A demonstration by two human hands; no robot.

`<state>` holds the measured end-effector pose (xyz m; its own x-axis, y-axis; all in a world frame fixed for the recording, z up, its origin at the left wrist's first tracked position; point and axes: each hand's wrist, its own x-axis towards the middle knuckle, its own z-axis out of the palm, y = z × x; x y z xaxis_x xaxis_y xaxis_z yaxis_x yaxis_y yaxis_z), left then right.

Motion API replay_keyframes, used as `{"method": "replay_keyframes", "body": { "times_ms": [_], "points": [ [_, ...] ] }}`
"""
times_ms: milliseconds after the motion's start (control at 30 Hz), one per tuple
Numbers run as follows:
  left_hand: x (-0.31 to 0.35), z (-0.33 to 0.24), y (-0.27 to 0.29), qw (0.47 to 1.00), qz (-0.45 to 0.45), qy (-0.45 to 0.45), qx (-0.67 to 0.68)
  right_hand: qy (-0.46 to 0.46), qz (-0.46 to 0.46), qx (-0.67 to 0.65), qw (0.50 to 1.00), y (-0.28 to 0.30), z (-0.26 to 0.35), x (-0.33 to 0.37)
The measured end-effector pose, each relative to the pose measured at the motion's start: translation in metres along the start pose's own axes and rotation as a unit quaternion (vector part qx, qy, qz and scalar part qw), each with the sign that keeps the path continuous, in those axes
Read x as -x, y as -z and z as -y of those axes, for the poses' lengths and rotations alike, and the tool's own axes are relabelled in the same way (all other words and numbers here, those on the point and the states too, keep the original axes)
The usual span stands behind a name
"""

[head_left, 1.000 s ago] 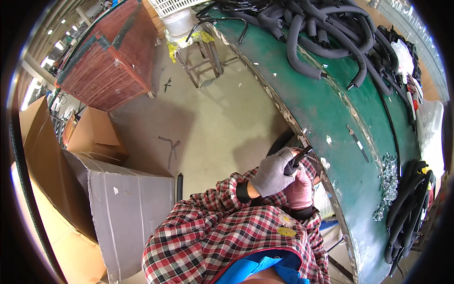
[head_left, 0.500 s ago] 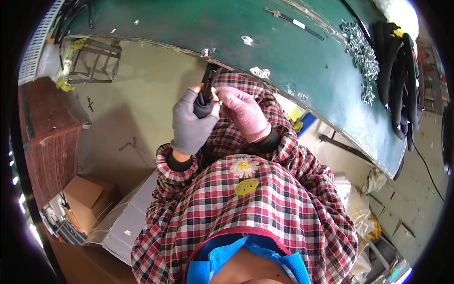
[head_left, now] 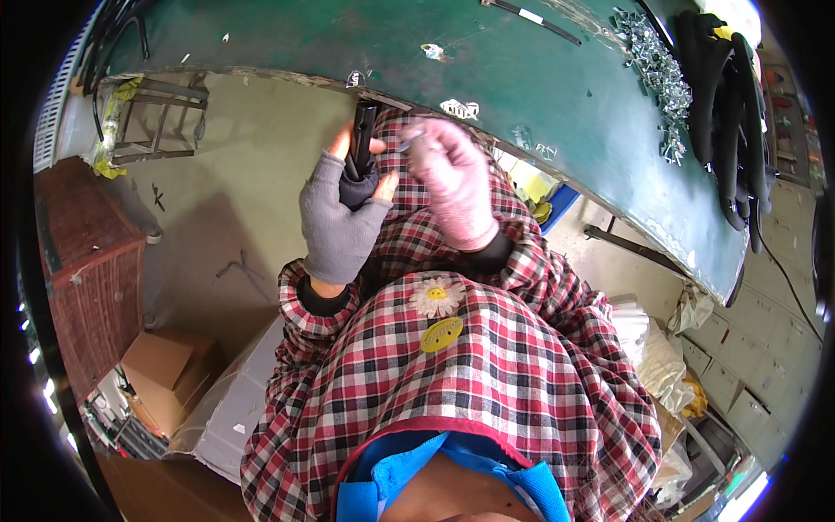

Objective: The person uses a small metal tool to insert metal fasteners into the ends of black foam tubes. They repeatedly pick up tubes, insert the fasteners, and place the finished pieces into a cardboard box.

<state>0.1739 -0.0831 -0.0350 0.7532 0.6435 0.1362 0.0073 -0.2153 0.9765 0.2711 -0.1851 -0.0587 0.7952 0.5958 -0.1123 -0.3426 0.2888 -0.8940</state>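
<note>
The black tube [head_left: 364, 143] is gripped by the grey-gloved left hand [head_left: 341, 217] near the edge of the green bench [head_left: 287, 43]. The pink-gloved right hand [head_left: 452, 183] is held just beside the tube with fingers curled; whether anything is pinched cannot be told because of blur.

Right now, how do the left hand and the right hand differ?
The left hand wears a grey glove; the right hand, a pink one. The left grips a black tube; the right is apart from it, to its right. The left's bare fingertips show clearly; the right's are blurred, so any small piece there is unclear. Both have dark wristbands and plaid sleeves.
</note>
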Motion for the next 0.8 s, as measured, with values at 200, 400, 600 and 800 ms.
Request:
{"method": "replay_keyframes", "body": {
  "times_ms": [200,400,600,800],
  "points": [
    [-0.001,0.014,-0.009,0.997,-0.012,-0.052,-0.060,-0.038,0.023,-0.006,0.999,0.019,0.048,-0.039],
    [-0.002,0.012,-0.013,0.980,0.008,-0.100,-0.170,-0.067,0.086,0.014,0.994,0.018,0.045,-0.052],
    [-0.003,0.011,-0.019,0.974,0.007,-0.111,-0.197,-0.135,0.052,0.020,0.989,0.012,0.053,-0.049],
    [-0.006,0.008,-0.022,0.957,-0.017,-0.138,-0.256,-0.121,0.059,0.006,0.991,0.013,0.045,-0.043]
  ]
}}
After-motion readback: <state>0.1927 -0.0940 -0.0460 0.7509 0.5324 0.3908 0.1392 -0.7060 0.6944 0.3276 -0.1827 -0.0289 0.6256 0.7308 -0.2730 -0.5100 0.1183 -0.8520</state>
